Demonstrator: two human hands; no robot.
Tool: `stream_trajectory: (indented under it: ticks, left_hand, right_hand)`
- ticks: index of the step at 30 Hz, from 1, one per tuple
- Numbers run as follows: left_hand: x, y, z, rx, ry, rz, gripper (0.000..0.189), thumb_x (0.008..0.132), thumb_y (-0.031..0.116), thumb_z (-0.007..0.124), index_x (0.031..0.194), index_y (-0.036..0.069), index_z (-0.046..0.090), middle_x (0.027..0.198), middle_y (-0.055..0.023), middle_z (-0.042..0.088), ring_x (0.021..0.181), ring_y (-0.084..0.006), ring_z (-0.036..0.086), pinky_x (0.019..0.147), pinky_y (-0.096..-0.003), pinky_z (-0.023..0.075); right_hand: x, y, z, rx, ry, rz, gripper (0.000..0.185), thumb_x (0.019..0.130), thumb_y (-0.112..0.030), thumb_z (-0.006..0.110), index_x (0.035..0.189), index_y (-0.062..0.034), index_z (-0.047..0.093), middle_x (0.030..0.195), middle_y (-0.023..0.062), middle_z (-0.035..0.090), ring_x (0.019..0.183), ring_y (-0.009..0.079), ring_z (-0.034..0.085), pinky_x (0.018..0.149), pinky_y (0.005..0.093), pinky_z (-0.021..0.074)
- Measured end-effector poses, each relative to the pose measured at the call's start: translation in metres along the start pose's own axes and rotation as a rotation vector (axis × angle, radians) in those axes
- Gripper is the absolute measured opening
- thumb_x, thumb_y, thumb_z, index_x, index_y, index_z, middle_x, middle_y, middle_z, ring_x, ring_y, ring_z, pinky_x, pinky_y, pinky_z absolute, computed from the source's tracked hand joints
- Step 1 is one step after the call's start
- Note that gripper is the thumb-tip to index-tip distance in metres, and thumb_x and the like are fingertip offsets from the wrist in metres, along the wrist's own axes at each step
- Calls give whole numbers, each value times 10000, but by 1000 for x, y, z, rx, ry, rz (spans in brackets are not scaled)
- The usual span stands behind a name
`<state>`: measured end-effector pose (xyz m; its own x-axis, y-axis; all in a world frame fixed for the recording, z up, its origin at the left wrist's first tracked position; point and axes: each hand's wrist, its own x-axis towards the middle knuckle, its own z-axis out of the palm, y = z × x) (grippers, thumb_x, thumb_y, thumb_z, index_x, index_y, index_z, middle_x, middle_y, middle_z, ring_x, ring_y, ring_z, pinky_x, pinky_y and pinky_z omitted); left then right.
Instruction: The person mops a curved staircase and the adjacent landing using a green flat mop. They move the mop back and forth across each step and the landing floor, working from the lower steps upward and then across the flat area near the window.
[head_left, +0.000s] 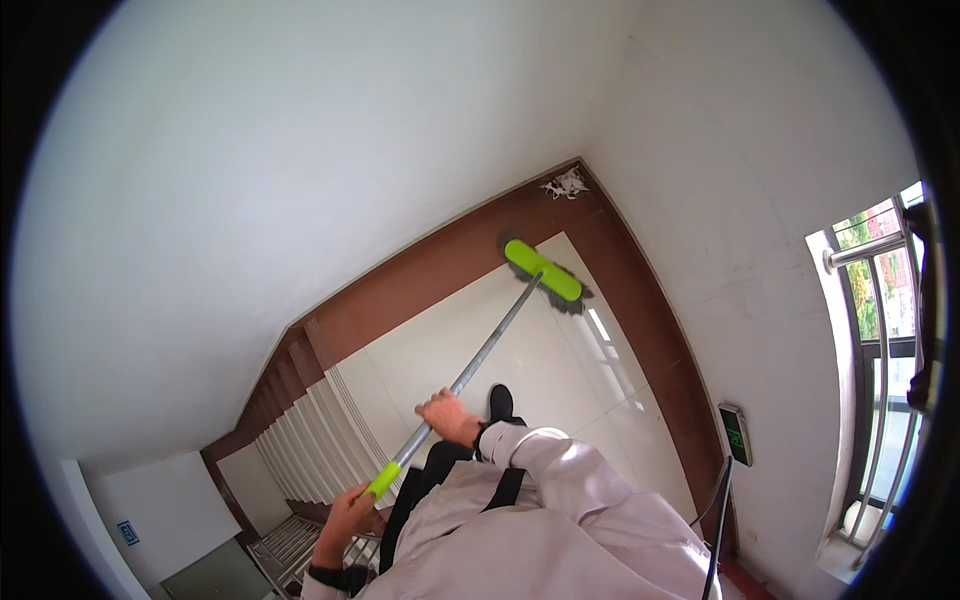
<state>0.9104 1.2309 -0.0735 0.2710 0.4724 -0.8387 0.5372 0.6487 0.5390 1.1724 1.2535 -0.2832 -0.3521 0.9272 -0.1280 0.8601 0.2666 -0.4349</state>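
Note:
A long-handled floor broom with a green head (544, 270) and grey bristles rests on the pale tiled floor of a stair landing, close to the brown border. Its metal pole slants down to me. My right hand (448, 415) grips the pole midway, and my left hand (350, 514) is closed around the green grip at its lower end in the picture. Beyond the broom head, a small heap of white scraps (566, 184) lies in the corner on the brown border.
Stairs (319, 424) descend at the left, with a metal railing (289, 555) below them. White walls meet at the corner. A lit green exit sign (736, 433) is low on the right wall, near a barred window (877, 300). A black cable (718, 525) hangs beside me.

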Motion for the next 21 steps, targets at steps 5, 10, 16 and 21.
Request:
stream_trajectory:
  ticks: [5,10,16,21]
  left_hand:
    - [10,54,-2,-98,31,-21,340,962,234,574,1168,-34,609,710,39,493,548,-58,474,489,-239,400]
    - [101,134,-25,113,-18,147,373,955,244,583,1203,-32,620,696,31,501,538,-61,482,488,-241,405]
    - [146,191,-53,283,-181,255,393,941,257,600,1242,6,629,708,29,553,531,-48,465,478,-230,392]
    - [154,227,-93,423,-197,260,387,904,206,656,1233,3,641,734,28,567,563,-51,493,517,-235,409]
  right_hand:
    - [20,20,-5,50,15,29,75,819,-144,586,884,-160,619,712,45,661,794,220,666,791,393,422]
    - [83,96,-52,-65,-23,218,94,819,-138,596,900,-166,635,808,31,677,890,216,653,829,384,425]
    - [101,127,-87,-74,44,349,103,794,-111,612,878,-164,637,818,24,672,900,220,640,845,376,419]
    - [103,100,-91,72,179,453,114,752,-63,611,843,-132,605,768,37,660,876,241,637,836,392,423]
